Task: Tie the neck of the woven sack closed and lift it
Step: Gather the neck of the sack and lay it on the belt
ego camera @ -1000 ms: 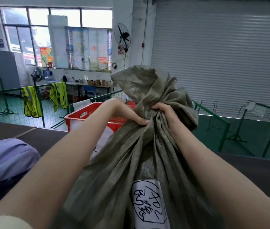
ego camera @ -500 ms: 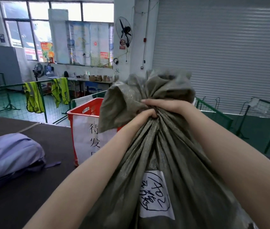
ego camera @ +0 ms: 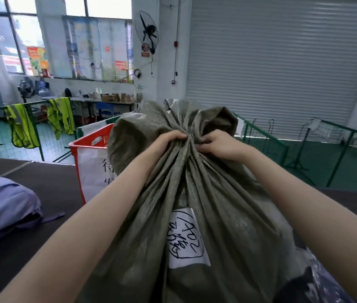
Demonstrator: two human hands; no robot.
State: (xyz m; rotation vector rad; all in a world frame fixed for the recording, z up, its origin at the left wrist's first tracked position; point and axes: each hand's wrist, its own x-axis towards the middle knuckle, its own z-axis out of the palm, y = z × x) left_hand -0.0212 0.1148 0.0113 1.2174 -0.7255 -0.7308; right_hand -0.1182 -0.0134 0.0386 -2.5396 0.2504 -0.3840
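Note:
A grey-green woven sack [ego camera: 227, 215] fills the middle of the head view, with a white label [ego camera: 187, 237] bearing handwriting on its front. Its neck [ego camera: 189, 143] is bunched into tight pleats, and loose cloth flares out above the bunch. My left hand [ego camera: 169, 142] grips the neck from the left. My right hand [ego camera: 219, 145] clutches it from the right, fingers dug into the folds. The two hands almost touch. I see no cord or string; whether a knot sits under the fingers is hidden.
A red crate [ego camera: 90, 162] with a white sign stands just behind the sack on the left. A lilac bundle [ego camera: 2, 206] lies on the dark surface [ego camera: 48, 184] at left. Green railings [ego camera: 282, 147] run behind, with yellow vests [ego camera: 22, 127] hung on them. A roller door [ego camera: 282, 62] closes the back.
The loose top of the sack has spread out and upward. My right hand has shifted from over the top of the neck to its right side; my left hand now grips from the left.

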